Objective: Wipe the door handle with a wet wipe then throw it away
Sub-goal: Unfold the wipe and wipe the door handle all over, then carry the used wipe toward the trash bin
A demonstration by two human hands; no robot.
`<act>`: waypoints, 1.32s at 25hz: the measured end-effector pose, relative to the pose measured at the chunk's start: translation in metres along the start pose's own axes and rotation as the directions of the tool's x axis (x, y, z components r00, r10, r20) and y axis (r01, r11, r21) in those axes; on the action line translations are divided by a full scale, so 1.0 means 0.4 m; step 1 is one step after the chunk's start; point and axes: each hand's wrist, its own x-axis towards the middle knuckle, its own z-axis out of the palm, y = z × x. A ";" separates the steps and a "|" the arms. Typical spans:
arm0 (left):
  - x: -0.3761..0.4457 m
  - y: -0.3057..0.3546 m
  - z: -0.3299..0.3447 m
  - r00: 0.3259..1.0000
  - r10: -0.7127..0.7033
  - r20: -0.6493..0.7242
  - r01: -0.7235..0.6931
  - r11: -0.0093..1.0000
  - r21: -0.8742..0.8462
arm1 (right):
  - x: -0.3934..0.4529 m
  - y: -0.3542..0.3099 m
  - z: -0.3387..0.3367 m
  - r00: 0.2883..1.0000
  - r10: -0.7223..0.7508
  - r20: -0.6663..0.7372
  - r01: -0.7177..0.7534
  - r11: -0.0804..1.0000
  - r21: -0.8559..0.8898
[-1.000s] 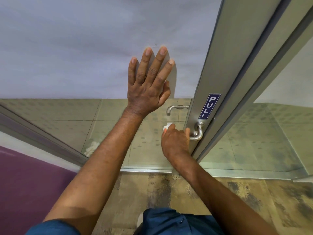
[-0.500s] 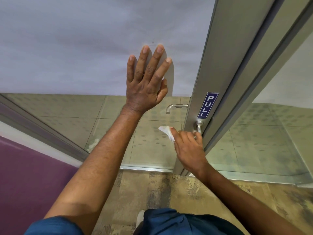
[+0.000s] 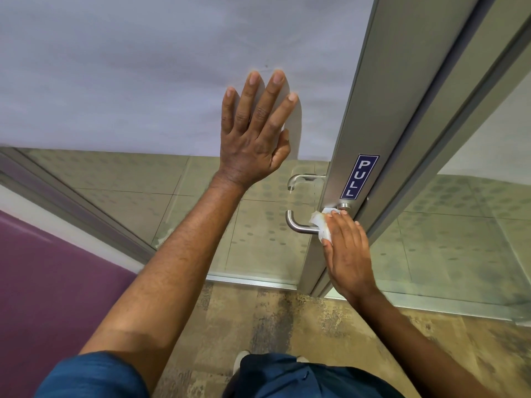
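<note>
Head view: the left hand (image 3: pixel 253 139) lies flat, fingers spread wide, on the frosted glass door panel (image 3: pixel 129 81), holding nothing. The right hand (image 3: pixel 346 251) presses a crumpled white wet wipe (image 3: pixel 321 225) against the brushed-metal lever door handle (image 3: pixel 296 225), near its base on the grey metal door frame (image 3: pixel 373 110). The wipe sits beneath the extended fingers, bunched past the fingertips (image 3: pixel 334 214). A blue "PULL" sign (image 3: pixel 359 176) sits just above.

Frosted glass wall (image 3: pixel 115 67), purple panel (image 3: pixel 43 282), mottled beige carpet (image 3: pixel 287 326).
</note>
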 end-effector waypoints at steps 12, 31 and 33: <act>-0.008 -0.002 -0.025 0.999 0.023 0.044 -0.022 0.999 -0.032 | 0.035 -0.119 -0.026 0.683 0.721 0.115 -0.442 0.283 0.851; -0.475 -0.419 -0.293 0.820 0.028 0.572 0.090 0.980 -0.176 | 0.066 -0.571 0.248 0.483 0.755 0.443 -0.513 -0.166 0.842; -0.612 -0.473 -0.349 0.719 -0.039 0.694 0.186 0.973 -0.138 | 0.076 -0.652 0.318 0.507 0.708 0.493 -0.564 -0.160 0.810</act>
